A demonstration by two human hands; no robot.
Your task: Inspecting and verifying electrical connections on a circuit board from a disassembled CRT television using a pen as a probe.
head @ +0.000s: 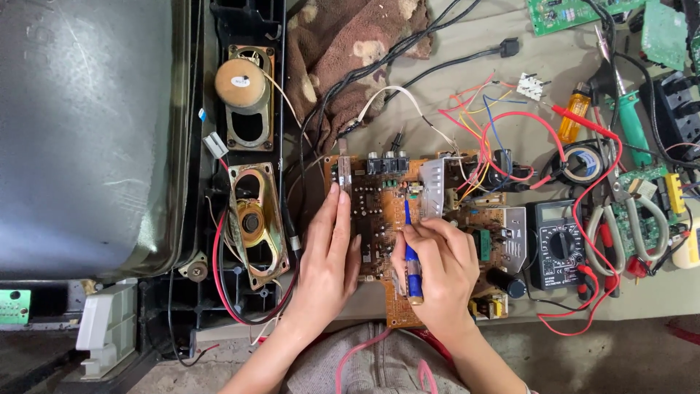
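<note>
A brown circuit board [379, 186] with sockets, a metal heat sink and coloured wires lies in front of me. My left hand [327, 252] rests flat on the board's left edge, fingers straight and together, holding nothing. My right hand [441, 266] grips a blue-handled screwdriver [412, 263] like a pen. Its tip touches the board near the middle, just left of the heat sink [434, 186].
A television tube [80, 131] and two oval speakers [251, 222] lie at left. A black multimeter [558, 244] with red leads, pliers [620, 226], a tape roll [583, 162], a green soldering iron [633, 120] and green boards [561, 14] crowd the right. A brown towel [350, 44] lies beyond the board.
</note>
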